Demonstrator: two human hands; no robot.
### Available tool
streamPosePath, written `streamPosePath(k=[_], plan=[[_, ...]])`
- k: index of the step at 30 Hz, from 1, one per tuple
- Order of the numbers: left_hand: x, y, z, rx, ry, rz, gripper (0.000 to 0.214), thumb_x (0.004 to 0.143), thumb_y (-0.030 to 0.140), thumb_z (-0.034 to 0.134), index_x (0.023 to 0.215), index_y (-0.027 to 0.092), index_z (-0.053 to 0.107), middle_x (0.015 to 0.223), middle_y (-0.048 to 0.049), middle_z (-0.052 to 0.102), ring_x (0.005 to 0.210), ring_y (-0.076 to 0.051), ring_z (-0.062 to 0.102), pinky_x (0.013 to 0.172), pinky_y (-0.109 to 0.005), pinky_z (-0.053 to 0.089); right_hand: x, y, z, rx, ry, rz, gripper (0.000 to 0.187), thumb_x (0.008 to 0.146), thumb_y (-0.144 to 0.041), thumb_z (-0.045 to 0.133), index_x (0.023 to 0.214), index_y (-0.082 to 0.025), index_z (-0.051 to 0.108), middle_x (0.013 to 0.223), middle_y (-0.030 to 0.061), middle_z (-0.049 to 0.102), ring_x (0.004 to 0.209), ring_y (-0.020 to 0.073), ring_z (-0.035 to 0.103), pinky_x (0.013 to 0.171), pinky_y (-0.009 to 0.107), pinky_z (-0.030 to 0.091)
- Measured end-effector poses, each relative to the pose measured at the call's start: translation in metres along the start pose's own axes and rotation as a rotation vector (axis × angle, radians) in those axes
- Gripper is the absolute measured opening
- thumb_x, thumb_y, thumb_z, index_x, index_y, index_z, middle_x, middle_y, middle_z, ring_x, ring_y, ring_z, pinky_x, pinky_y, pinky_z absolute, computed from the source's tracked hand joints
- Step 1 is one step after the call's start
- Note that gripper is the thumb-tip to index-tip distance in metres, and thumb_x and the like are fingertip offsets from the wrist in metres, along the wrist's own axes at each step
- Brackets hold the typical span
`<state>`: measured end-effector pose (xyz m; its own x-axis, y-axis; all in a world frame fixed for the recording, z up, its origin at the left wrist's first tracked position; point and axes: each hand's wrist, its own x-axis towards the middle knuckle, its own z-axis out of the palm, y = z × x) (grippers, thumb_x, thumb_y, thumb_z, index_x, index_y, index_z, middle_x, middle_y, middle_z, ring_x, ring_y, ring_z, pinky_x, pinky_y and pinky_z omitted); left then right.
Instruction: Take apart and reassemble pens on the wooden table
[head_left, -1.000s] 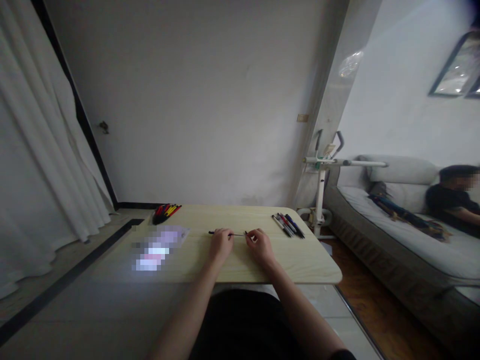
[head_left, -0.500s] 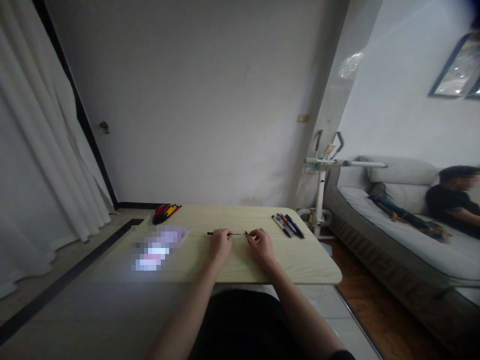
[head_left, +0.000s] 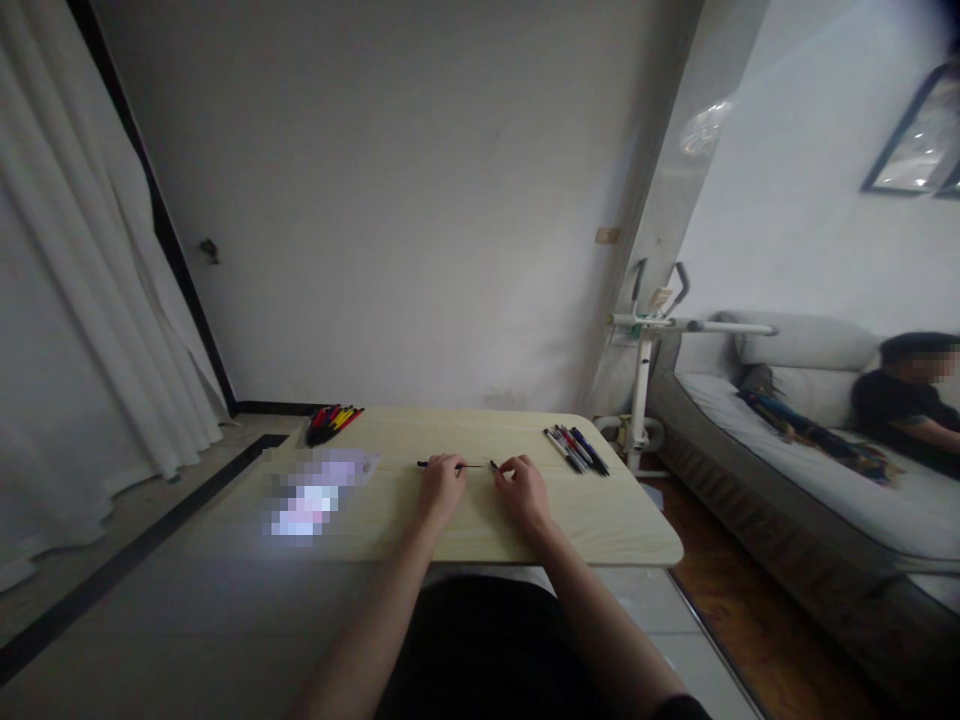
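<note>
Both hands rest on a light wooden table [head_left: 600, 530]. My left hand [head_left: 441, 486] is closed on a dark pen body [head_left: 432, 464] that sticks out to the left, with a thin refill showing between the hands. My right hand [head_left: 519, 488] is pinched on a small dark pen part [head_left: 494, 465] at the refill's right end. The two hands are a short gap apart.
A bundle of red, yellow and black pens [head_left: 332, 421] lies at the table's far left. Several pens [head_left: 576, 448] lie at the far right. A blurred packet [head_left: 315, 490] lies left of my hands. A person sits on a sofa [head_left: 795, 440] at right, beside an exercise machine [head_left: 645, 360].
Almost nothing has moved. Both hands keep their grip on the pen parts, with only a tiny shift of the view.
</note>
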<state>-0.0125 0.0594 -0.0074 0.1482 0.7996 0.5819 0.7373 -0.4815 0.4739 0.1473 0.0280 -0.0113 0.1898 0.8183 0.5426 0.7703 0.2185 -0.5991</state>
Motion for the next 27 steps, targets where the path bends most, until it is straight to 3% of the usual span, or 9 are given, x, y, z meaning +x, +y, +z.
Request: streamPosePath(k=[27], plan=[[0.0002,0.0044,-0.0038,0.007,-0.037,-0.015,0.013,0.072,0.009,0.053,0.077,0.016,0.063,0.081,-0.0049,0.062,0.08,-0.017,0.052,0.076,-0.03,0.038,-0.0015,-0.0002,-0.0001,-0.121,-0.03,-0.023,0.005,0.07,-0.019,0.056,0.07,-0.021,0.061,0.076,0.0025,0.056,0.07,0.0148,0.053,0.061,0.023,0.036]])
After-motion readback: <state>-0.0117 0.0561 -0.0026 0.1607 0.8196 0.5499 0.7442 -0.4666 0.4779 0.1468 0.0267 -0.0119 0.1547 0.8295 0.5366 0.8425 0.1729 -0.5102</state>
